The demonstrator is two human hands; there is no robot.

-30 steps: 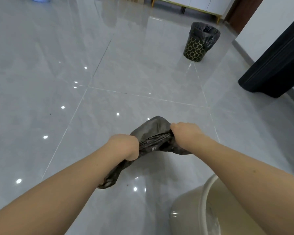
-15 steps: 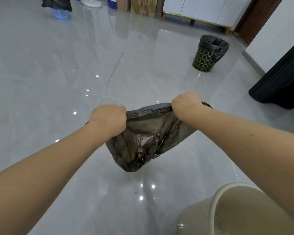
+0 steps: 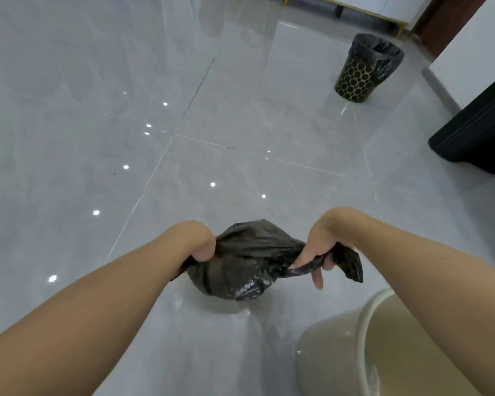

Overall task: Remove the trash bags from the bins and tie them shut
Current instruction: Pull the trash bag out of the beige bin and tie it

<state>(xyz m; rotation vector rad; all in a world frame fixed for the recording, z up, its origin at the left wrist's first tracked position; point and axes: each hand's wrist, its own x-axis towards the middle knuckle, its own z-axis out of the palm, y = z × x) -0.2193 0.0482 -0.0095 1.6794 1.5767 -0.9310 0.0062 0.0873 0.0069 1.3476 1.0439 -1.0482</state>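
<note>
— Setting, item one: glossy grey tiled floor (image 3: 103,115), ceiling lights reflected in it; white cabinet on gold legs (image 3: 363,4) at the far edge; dark furniture piece (image 3: 477,132) at right.

— Bins?

— Two. Cream bin (image 3: 363,332) at lower right, near the person, no liner visible in the part that shows. Black bin with gold honeycomb pattern (image 3: 357,75) far off at upper right, upright, a black liner (image 3: 380,50) folded over its rim.

— Hands?

— Left hand (image 3: 197,241): fist clenched round one gathered corner of the black trash bag (image 3: 246,261). Right hand (image 3: 320,244): thumb and forefinger pinching the opposite corner, twisted into a thin tail; one finger hangs straight down, free.

— Bag position?

— Held above the floor, between the two hands, just left of the cream bin and well apart from the patterned one. Body bulges and sags below the hands.

— Axis?

— Long axis runs left to right, hand to hand. Loose end of the twisted tail (image 3: 352,267) sticks out past the right hand, pointing down and right.
</note>
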